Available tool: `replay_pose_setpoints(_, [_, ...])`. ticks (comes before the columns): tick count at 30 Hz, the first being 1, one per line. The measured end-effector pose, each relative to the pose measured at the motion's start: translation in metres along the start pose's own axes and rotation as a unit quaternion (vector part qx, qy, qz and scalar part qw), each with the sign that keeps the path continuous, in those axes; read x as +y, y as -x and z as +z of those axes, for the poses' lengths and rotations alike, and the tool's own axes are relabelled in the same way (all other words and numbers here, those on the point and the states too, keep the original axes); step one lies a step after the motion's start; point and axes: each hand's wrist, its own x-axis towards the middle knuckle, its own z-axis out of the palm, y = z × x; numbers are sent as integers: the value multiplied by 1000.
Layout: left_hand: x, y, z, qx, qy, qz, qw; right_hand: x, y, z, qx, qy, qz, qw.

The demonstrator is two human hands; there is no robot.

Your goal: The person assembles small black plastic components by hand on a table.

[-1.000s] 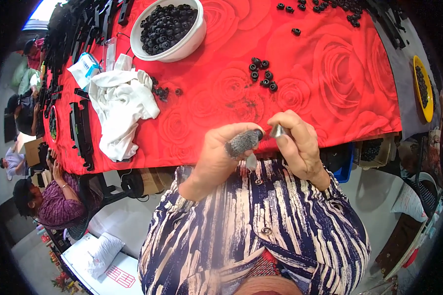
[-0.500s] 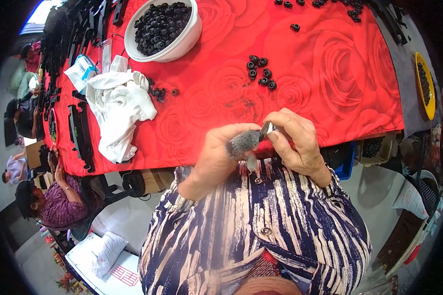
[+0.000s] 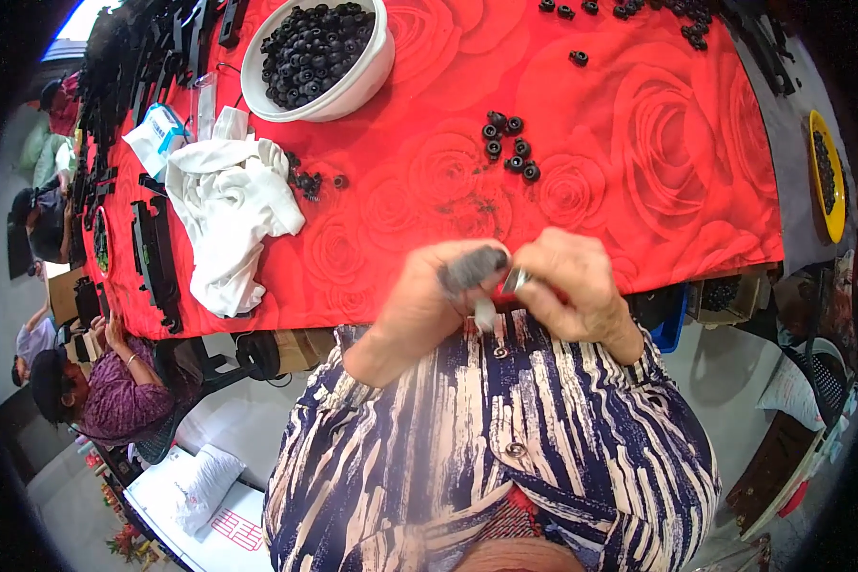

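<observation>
My left hand (image 3: 415,300), slightly blurred, is closed in front of my body at the table's near edge. A grey fuzzy sleeve (image 3: 467,274) appears to cover one of its fingers, and a whitish piece (image 3: 484,315) shows just below. At the sleeve's tip a small dark part (image 3: 495,257) is pinched, mostly hidden by the fingers. Close on the right, my right hand (image 3: 572,286) grips a small shiny metal blade (image 3: 515,279) between thumb and bent fingers. A narrow gap separates the blade from the dark part. Several black ring-like parts (image 3: 515,164) lie beyond my hands.
A white bowl (image 3: 388,71) heaped with black parts stands at the far left. Nearer lie a white cloth (image 3: 229,210) and long black strips (image 3: 153,253). Dark crumbs dot the red tablecloth (image 3: 381,229). A yellow tray (image 3: 834,224) is far right; a co-worker (image 3: 124,396) sits at left.
My right hand has drawn slightly down, and the blade has come away from the tip of the grey sleeve. My left hand has turned a little, with its grip kept.
</observation>
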Motion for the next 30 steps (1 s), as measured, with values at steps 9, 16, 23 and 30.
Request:
replay_pose_setpoints(9, [1, 4, 7, 79, -458, 320, 826, -11, -1, 2, 67, -184, 235, 952])
replay_pose_setpoints(16, [0, 10, 21, 33, -244, 252, 936, -9, -10, 14, 89, -168, 236, 953])
replay_pose_setpoints(23, [22, 11, 15, 23, -151, -96, 984, -1, -21, -1, -15, -92, -73, 993])
replay_pose_setpoints(30, [8, 8, 3, -59, -148, -113, 981, -5, -17, -9, -68, -141, -44, 987])
